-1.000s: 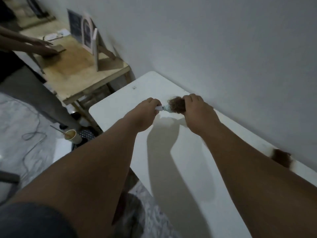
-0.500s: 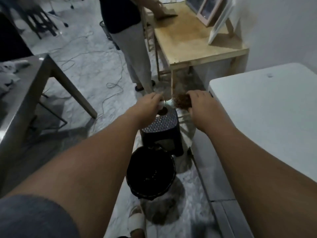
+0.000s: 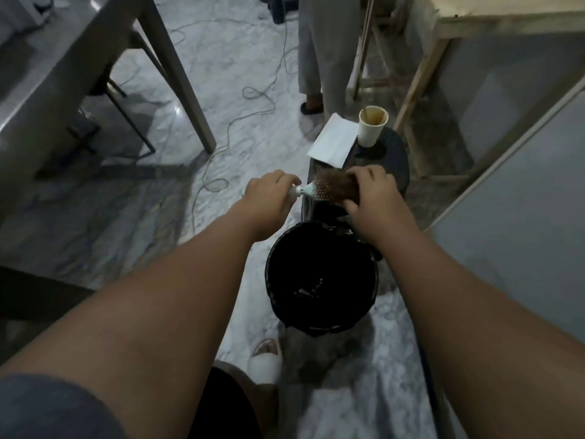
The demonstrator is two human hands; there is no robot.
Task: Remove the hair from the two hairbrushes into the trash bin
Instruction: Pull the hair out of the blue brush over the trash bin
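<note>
A round hairbrush (image 3: pixel 319 191) with a pale handle and a barrel full of brown hair is held level over the floor, just beyond the far rim of the trash bin. My left hand (image 3: pixel 269 196) is closed around its handle. My right hand (image 3: pixel 370 193) grips the brown hair (image 3: pixel 340 190) wrapped on the barrel's right end. The black trash bin (image 3: pixel 272 280), lined with a dark bag, stands on the floor directly below and nearer than my hands. The second hairbrush is out of sight.
A black stool (image 3: pixel 395 160) behind the bin carries a paper cup (image 3: pixel 372 126) and a white folded sheet (image 3: pixel 332 141). The white table (image 3: pixel 522 232) edge is at the right, a wooden table (image 3: pixel 474 23) beyond it, a metal table (image 3: pixel 79 58) at left. Another person's legs (image 3: pixel 323 52) and cables (image 3: pixel 253 96) are ahead.
My view has swung from the white tabletop down to the floor. Both hands carried the brush off the table and now hold it by the bin's far rim.
</note>
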